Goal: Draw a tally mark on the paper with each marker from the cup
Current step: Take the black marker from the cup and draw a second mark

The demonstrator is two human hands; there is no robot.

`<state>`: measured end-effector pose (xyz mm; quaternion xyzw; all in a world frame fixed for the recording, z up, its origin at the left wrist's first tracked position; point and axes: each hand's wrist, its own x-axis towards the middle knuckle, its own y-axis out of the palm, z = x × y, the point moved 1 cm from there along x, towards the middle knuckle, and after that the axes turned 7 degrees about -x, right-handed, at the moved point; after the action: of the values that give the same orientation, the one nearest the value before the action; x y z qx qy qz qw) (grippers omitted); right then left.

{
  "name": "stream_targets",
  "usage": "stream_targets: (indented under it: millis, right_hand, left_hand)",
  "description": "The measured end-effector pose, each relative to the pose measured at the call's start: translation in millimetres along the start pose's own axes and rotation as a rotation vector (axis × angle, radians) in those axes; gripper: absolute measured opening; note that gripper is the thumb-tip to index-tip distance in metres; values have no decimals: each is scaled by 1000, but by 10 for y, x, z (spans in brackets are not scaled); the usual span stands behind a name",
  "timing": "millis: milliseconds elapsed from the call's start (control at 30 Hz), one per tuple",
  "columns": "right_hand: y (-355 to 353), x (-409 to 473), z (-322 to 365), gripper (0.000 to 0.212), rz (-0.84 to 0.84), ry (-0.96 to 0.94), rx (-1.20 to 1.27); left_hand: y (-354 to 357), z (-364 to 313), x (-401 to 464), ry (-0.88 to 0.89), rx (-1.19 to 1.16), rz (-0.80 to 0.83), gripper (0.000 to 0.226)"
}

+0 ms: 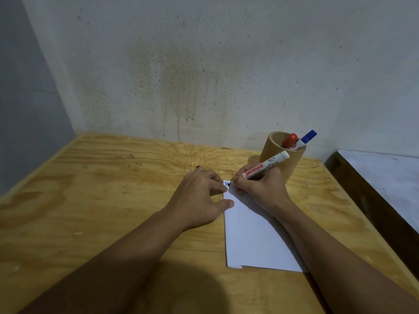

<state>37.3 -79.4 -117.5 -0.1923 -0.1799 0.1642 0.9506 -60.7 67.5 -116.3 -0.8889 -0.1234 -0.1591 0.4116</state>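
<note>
A white sheet of paper [251,239] lies on the wooden table [102,200]. My right hand [260,189] grips a white marker [265,165] with red lettering, its dark tip touching the paper's top left corner beside a short dark stroke [226,183]. My left hand [199,196] presses fingertips on the paper's left edge and seems to hold a small black cap [198,167] at its far side. Behind my right hand stands a tan cup [269,152] holding a red-capped marker [290,140] and a blue-capped marker [308,136].
A stained wall rises right behind the table and cup. To the right, past a gap, stands a dark-framed surface with a pale top [385,177]. The table's left side is bare wood.
</note>
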Motion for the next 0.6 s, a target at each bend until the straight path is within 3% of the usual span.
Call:
stream_targets:
  millis: [233, 433, 600]
  right_hand:
    - [9, -26, 21, 3, -37, -23, 4]
    - [-36, -74, 76, 16, -115, -21, 155]
    - [-168, -52, 329, 12, -62, 17, 322]
  left_hand:
    - [4, -1, -13, 33, 11, -17, 39]
    - [-78, 120, 101, -43, -39, -323, 38]
    - [-115, 203, 182, -177, -54, -265, 20]
